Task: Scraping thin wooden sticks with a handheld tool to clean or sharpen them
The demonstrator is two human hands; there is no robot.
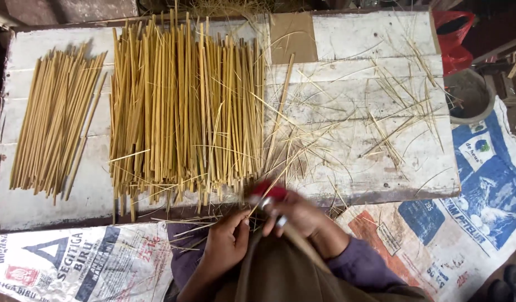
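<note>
My right hand (302,219) grips a red-handled knife (271,192) just below the board's near edge. A thin bamboo stick (276,182) lies against the blade; my left hand (227,240) pinches its lower end over my lap. A large pile of split bamboo sticks (185,106) lies on the white wooden board (375,39), straight ahead of my hands. A smaller, neater bundle of sticks (56,117) lies at the board's left. The motion blurs my right hand.
Thin bamboo shavings (397,106) are scattered over the board's right half. Printed woven sacks (481,190) cover the ground at right and lower left. A round grey basin (469,95) and a red plastic bag (453,36) sit at the far right.
</note>
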